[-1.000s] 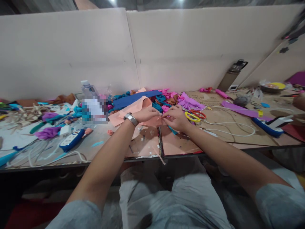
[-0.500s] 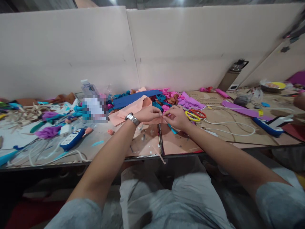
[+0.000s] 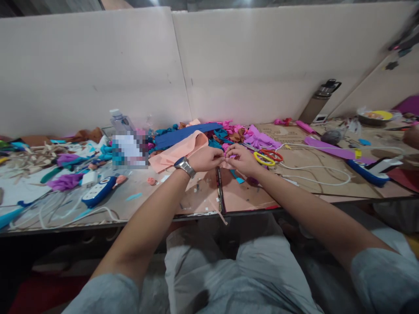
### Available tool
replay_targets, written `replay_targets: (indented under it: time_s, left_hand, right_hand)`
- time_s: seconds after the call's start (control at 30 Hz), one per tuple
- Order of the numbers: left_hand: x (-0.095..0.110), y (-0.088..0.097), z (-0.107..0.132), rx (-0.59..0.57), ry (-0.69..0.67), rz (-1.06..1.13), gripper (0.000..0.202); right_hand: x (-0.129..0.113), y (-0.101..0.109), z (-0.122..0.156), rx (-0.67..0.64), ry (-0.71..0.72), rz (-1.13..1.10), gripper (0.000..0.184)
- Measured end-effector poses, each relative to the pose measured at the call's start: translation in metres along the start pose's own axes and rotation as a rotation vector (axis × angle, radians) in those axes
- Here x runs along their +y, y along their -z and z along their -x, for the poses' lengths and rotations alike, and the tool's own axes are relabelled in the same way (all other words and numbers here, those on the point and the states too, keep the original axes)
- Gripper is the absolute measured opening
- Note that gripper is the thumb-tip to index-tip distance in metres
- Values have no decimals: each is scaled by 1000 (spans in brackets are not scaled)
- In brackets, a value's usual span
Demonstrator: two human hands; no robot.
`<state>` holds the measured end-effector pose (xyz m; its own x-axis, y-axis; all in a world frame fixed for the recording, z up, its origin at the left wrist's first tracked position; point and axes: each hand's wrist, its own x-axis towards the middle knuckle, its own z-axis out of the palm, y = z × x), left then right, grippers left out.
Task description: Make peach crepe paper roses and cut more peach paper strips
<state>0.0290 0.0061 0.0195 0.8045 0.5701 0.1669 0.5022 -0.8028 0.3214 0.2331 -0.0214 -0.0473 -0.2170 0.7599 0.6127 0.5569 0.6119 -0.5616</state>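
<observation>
My left hand (image 3: pixel 205 158), with a metal watch on its wrist, and my right hand (image 3: pixel 241 159) meet fingertip to fingertip over the middle of the table. Both pinch the near edge of a peach-pink sheet of soft material (image 3: pixel 178 151), which spreads back and to the left from them. The fingers of both hands are closed on that edge. Just behind the hands lies a heap of blue, teal, pink and purple scraps (image 3: pixel 229 133). Yellow and red scissors (image 3: pixel 266 157) rest right of my right hand.
A plastic bottle (image 3: pixel 126 140) stands left of the sheet. A blue and white power strip (image 3: pixel 99 191) and white cables lie at the near left. Another power strip (image 3: pixel 369 170), a cable loop and a steel flask (image 3: pixel 319 103) are at the right. White panels wall the back.
Both hands have shifted slightly forward and to the right along the sheet's edge, keeping their pinch. Nothing else has moved.
</observation>
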Motion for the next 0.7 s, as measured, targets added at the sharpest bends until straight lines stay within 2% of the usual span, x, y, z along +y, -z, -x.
replay_targets:
  time_s: [0.2, 0.37, 0.57, 0.7]
  left_hand:
    - [0, -6, -1, 67, -62, -166, 27]
    - [-3, -10, -1, 99, -67, -112, 29]
    - [-7, -7, 0, 83, -36, 1, 26]
    - [-5, -6, 0, 75, -27, 26, 28]
  right_hand:
    - [2, 1, -3, -65, -13, -37, 12]
    - [0, 3, -5, -80, -9, -30, 14]
    - [-3, 4, -2, -40, -31, -15, 9]
    - [-4, 5, -1, -45, -22, 0, 11]
